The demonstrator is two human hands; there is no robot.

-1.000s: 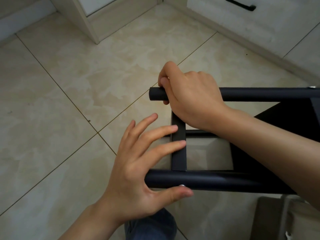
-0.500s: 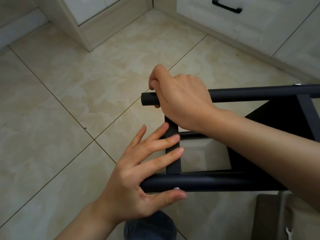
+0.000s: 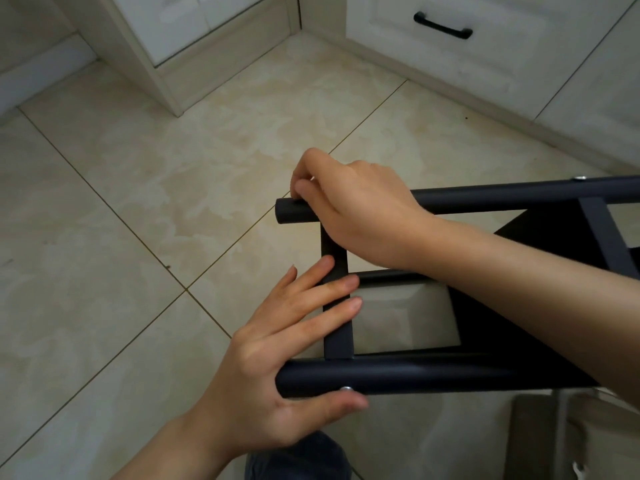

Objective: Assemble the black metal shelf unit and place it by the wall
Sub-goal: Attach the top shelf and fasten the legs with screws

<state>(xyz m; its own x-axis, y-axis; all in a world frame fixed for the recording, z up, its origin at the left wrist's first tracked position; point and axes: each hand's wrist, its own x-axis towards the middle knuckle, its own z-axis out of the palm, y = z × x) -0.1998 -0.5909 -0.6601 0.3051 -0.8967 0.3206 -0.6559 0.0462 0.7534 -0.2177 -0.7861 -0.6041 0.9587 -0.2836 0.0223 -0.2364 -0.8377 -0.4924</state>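
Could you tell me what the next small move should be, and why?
Probably twist the small part that the right hand pinches atop the upper tube; it is mostly hidden. The lower tube already shows a seated screw, and the left hand braces the crossbar.

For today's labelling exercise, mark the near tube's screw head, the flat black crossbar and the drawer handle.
screw head [image 3: 345, 388]: head view, its silver top.
flat black crossbar [image 3: 338, 337]: head view, lower stretch near the tube.
drawer handle [image 3: 442, 27]: head view, middle of its bar.
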